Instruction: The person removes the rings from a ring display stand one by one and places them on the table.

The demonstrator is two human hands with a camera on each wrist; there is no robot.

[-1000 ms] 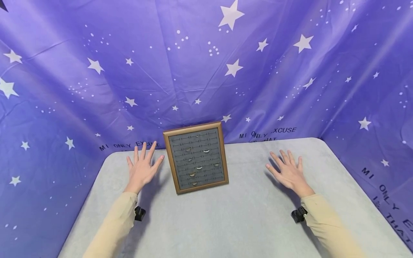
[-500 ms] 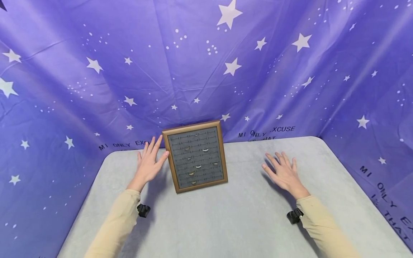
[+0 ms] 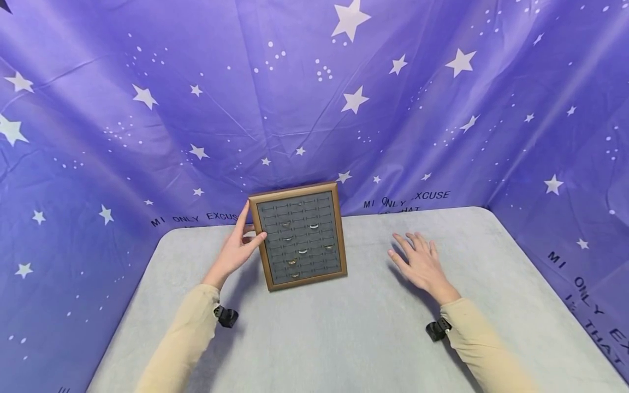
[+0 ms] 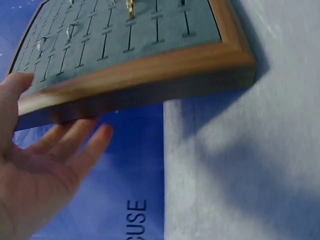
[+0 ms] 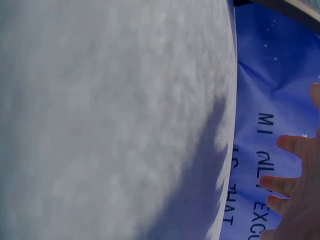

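A ring display tray (image 3: 314, 279) with a wooden frame and grey slotted padding stands tilted up at the back of the table. Several rings sit in its slots, among them a gold ring (image 4: 131, 9). My left hand (image 3: 232, 255) is at its left edge, the thumb over the front of the frame and the other fingers reaching behind it. In the left wrist view, fingertips (image 4: 104, 132) show past the frame's side. Away to the right, my right hand (image 3: 421, 266) hovers over the table with its fingers spread, holding nothing.
The table (image 3: 334, 338) has a pale grey cover and rounded back corners. A purple curtain (image 3: 275, 120) with white stars and black lettering hangs behind it and at both sides. A black wrist camera (image 3: 226, 316) sits on each forearm.
My left hand has moved right to the tray, and its thumb now lies over the frame. My right hand has drifted left and its fingers have drawn closer together. The tray stays in place.
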